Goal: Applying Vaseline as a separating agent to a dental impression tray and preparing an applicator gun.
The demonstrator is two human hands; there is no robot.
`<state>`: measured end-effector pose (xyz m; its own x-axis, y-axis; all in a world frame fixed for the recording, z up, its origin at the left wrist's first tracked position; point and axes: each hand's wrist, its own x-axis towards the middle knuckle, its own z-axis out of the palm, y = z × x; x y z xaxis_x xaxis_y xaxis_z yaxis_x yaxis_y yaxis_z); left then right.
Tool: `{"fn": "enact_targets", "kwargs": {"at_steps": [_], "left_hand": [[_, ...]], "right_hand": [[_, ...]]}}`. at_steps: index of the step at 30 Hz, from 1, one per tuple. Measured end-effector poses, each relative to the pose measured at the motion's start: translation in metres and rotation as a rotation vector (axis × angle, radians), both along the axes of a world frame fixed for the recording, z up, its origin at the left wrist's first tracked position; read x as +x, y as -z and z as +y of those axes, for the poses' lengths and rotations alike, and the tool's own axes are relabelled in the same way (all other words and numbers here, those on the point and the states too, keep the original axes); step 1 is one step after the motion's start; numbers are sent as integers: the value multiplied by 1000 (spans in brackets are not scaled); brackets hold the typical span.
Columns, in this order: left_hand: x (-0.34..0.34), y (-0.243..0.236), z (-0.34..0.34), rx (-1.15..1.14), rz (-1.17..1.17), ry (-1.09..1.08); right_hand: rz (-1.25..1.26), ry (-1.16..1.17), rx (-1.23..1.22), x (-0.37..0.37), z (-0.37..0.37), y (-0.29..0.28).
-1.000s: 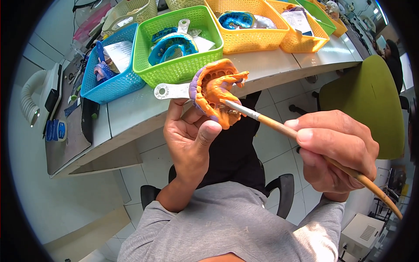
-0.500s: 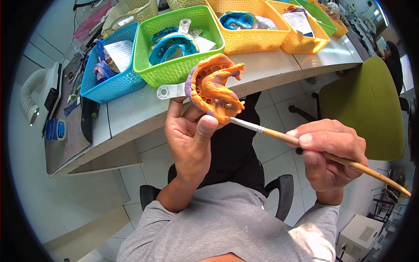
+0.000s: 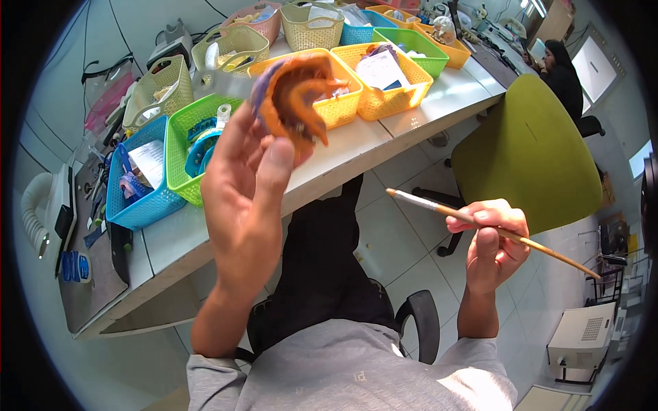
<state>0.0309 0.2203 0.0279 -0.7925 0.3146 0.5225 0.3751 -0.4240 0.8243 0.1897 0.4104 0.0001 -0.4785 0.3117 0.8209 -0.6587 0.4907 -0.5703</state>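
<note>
My left hand [image 3: 243, 192] is raised over the bench edge, its fingers and thumb closed on a dental impression [image 3: 317, 113] of orange and purple material. The impression's tooth-marked hollow faces me, blurred by motion. Its metal tray handle sticks out to the left as a grey smear. Lower and to the right, my right hand [image 3: 492, 240] pinches a thin paintbrush [image 3: 419, 201] with a wooden handle, pale ferrule and brownish tip. The brush tip points left and stands apart from the impression, over the floor.
On the white bench [image 3: 343, 151] stand a blue basket [image 3: 152, 211], a green basket [image 3: 179, 179] holding blue impressions, a yellow basket [image 3: 387, 106] with papers, and several more behind. A green chair [image 3: 528, 157] is at the right. Beyond it sits a person in black [image 3: 563, 79].
The brush tip has come away from the impression. My left hand has lifted the impression up and left, and the view has swung rightward.
</note>
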Motion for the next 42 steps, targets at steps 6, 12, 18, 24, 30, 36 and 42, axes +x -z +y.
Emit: {"fn": "enact_targets", "kwargs": {"at_steps": [6, 12, 18, 24, 30, 36, 42], "left_hand": [[-81, -79, 67, -505, 211, 169], [-130, -60, 147, -995, 184, 243], [-130, -66, 125, -625, 896, -413], [-20, -59, 58, -454, 693, 127], [27, -39, -4, -428, 555, 160], [-11, -80, -111, -394, 541, -363], [-98, -111, -241, -976, 247, -781]], "right_hand": [[-72, 215, -169, 28, 20, 9], [-161, 234, -215, 35, 21, 17], [-252, 169, -229, 24, 27, 16], [-409, -113, -77, 1, 11, 1], [-343, -169, 466, -49, -40, -2], [-373, -374, 461, -81, -99, -28], [-528, -424, 483, -80, -83, -10]]}}
